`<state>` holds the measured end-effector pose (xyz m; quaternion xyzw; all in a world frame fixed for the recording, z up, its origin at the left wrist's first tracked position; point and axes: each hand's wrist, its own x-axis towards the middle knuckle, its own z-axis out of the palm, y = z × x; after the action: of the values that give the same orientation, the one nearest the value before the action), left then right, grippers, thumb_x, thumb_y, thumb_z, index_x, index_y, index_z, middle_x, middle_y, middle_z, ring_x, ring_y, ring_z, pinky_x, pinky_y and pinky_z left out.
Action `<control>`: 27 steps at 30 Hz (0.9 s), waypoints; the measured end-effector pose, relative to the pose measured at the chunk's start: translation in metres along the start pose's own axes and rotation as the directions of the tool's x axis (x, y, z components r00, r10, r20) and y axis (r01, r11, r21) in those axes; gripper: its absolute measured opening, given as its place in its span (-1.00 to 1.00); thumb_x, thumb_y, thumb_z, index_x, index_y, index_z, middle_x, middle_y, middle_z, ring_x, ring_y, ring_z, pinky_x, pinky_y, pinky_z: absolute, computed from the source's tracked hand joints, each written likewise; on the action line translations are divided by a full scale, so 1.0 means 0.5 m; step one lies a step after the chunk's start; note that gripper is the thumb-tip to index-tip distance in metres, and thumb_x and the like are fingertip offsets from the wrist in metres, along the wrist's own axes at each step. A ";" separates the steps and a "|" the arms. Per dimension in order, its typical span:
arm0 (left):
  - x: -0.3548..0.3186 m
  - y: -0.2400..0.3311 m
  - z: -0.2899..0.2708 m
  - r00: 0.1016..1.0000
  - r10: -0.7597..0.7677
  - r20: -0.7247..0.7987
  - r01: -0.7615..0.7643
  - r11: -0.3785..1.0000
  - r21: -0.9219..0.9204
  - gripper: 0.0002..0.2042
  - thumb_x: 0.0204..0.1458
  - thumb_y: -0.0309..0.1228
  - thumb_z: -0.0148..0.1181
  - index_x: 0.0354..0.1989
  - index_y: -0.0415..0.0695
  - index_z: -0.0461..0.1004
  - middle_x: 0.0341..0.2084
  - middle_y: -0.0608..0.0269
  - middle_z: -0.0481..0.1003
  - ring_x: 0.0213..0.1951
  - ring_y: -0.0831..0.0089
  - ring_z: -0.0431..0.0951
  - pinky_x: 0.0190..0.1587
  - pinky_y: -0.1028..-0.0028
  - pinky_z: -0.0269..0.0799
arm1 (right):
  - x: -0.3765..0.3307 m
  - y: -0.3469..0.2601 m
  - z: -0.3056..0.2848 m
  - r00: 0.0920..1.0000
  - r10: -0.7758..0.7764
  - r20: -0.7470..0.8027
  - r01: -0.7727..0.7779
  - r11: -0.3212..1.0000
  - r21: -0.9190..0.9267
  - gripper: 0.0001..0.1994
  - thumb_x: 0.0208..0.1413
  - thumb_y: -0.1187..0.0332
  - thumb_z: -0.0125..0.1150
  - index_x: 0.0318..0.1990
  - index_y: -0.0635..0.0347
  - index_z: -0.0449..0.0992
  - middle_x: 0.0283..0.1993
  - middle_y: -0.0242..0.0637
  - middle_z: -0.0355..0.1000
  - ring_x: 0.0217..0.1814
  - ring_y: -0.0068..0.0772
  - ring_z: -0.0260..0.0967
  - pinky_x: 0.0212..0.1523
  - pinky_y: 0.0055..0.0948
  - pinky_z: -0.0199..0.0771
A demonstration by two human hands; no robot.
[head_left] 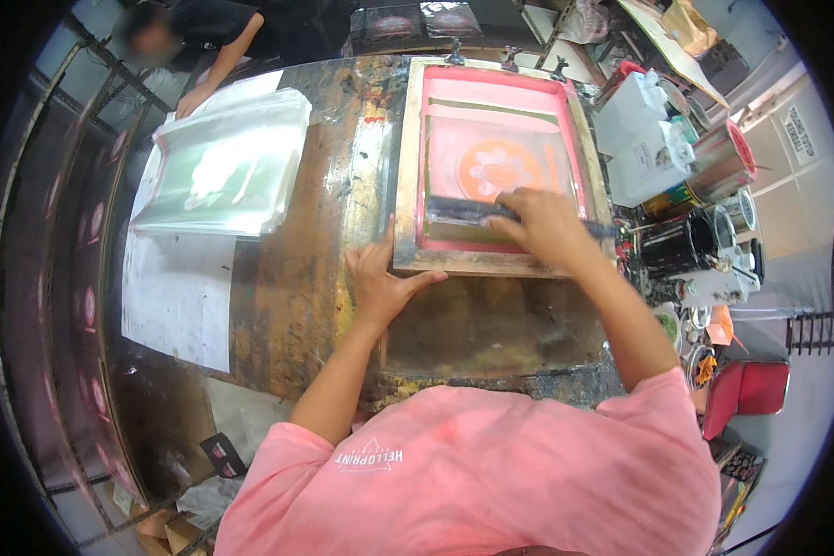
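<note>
A wooden-framed printing screen [473, 263] lies on the stained worktable, with pink borders and an orange round design with a pale flower shape on its mesh. My right hand [542, 225] is wrapped round a dark squeegee [456, 208], which lies across the near part of the mesh; the hand is slightly blurred. At the screen's near left corner, my left hand [380, 280] rests with thumb and forefinger spread along the two outer edges. Clamps [510, 59] stand at the screen's far edge. A glossy dark board [491, 324] lies in front of the screen.
To the left, a stack of clear printed plastic sheets [222, 171] lies over white paper [176, 296]. Another person's hand [193, 100] touches the paper's far end. White jugs [635, 148] and several ink cans crowd the right edge. Drying racks [93, 278] stand left; a red chair [762, 387] stands right.
</note>
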<state>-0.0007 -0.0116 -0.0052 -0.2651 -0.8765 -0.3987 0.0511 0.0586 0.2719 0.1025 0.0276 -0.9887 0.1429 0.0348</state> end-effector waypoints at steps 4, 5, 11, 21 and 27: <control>0.018 0.050 -0.005 0.994 -0.103 -0.026 0.083 0.909 -0.407 0.10 -0.19 0.10 0.66 0.46 -0.35 0.30 -0.11 0.06 0.66 -0.08 0.27 0.61 0.25 0.26 0.27 | -0.084 -0.085 -0.007 0.986 0.047 -0.161 -0.059 0.996 -0.072 -0.63 0.14 0.04 0.40 -0.08 0.12 0.58 -0.10 -0.22 0.48 0.03 -0.07 0.46 -0.05 0.05 0.50; 0.028 0.072 -0.009 0.976 -0.216 0.031 0.200 0.827 -0.526 0.07 -0.13 0.04 0.67 0.47 -0.36 0.28 -0.09 0.04 0.66 -0.07 0.29 0.61 0.25 0.27 0.30 | -0.086 -0.097 -0.018 0.967 0.002 -0.255 -0.043 0.987 -0.155 -0.63 0.14 0.05 0.40 -0.08 0.12 0.57 -0.11 -0.22 0.49 0.01 -0.09 0.45 -0.02 0.03 0.46; 0.123 0.148 -0.056 0.973 0.019 -0.231 -0.177 0.702 -0.690 0.14 0.04 -0.13 0.59 0.61 -0.34 -0.11 0.14 -0.05 0.52 0.18 0.27 0.49 0.27 0.31 0.33 | 0.030 -0.094 -0.164 0.757 -0.243 -0.607 -0.019 0.920 -0.392 -0.65 0.21 0.02 0.28 -0.12 0.13 0.58 -0.24 -0.20 0.50 -0.08 -0.11 0.47 0.04 -0.02 0.32; 0.020 0.086 0.017 0.967 0.072 0.243 -0.185 0.855 0.484 0.10 0.09 0.48 0.08 0.51 -0.33 0.20 0.51 -0.18 0.18 0.57 -0.14 0.04 0.46 -0.48 -0.54 | 0.185 -0.060 -0.364 0.736 -0.161 -0.658 -0.037 0.960 -0.276 -0.51 0.21 0.05 0.07 -0.55 0.33 0.57 -0.50 0.13 0.50 -0.36 0.19 0.55 -0.17 0.07 0.53; 0.205 0.140 -0.056 0.968 0.241 -0.067 -0.224 0.955 0.196 -0.32 0.15 0.01 0.42 0.23 -0.36 0.53 0.23 -0.15 0.54 0.44 -0.01 0.36 0.56 -0.26 -0.31 | 0.231 -0.062 -0.404 0.741 -0.097 -0.665 -0.076 0.971 -0.226 -0.45 0.24 -0.05 0.00 -0.42 0.32 0.63 -0.37 0.16 0.57 -0.24 0.28 0.56 -0.10 0.11 0.52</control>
<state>-0.0564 0.0494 0.0914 -0.3421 -0.8695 -0.3172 0.1620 -0.0420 0.2947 0.3134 -0.0245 -0.9193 0.0236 0.3921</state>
